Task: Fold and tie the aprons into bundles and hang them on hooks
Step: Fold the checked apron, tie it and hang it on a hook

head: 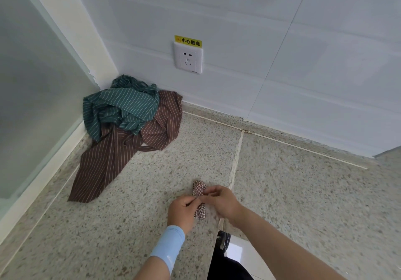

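A small rolled bundle of red-and-white checked apron [199,189] lies on the speckled stone counter [134,193] near its front edge. My left hand [183,211] and my right hand [221,201] meet over its middle, and the fingers of both pinch the cloth or its tie there; I cannot tell which. A crumpled green striped apron [121,106] lies in the far left corner on top of a brown striped apron [104,160], which spreads toward me.
A white wall socket [188,58] with a yellow warning label sits on the tiled wall above the counter. A frosted glass panel [32,84] bounds the left side. The counter's front edge drops off beside my right forearm.
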